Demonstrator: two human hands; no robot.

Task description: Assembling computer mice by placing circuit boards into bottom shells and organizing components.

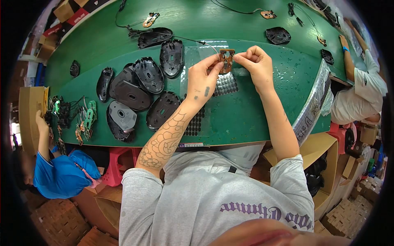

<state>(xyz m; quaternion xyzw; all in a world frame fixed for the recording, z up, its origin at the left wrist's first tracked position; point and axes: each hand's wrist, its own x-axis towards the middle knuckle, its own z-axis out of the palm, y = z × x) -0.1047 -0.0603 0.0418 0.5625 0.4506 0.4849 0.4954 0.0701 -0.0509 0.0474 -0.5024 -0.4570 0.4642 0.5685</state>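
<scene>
Head view: what does the grip have hold of?

"A mouse circuit board [227,69]. The left hand [201,80] pinches its left side, thumb and fingers nearly closed on it; the right hand [260,67] has thumb and forefinger brought together at its right edge, seemingly holding it too."

"How far along is it?"

"A cable [180,38] trails up and left from the grip and looks already joined to the board, so I'd call the wiring done. The board sits in no shell yet: it's held over the counter [246,119], just above a sheet of small black pads [227,86]. Left of the grip, mouse shells [171,57] lie loose, so board and shells remain unassembled."

"Any writing?"

"None I can make out on the board. Below the grip, a printed label strip [193,145] runs along the counter's near edge. Right and lower, plastic wrapping [314,112] carries marker writing. Nearest the wearer, purple lettering crosses the grey T-shirt [184,201]."
</scene>
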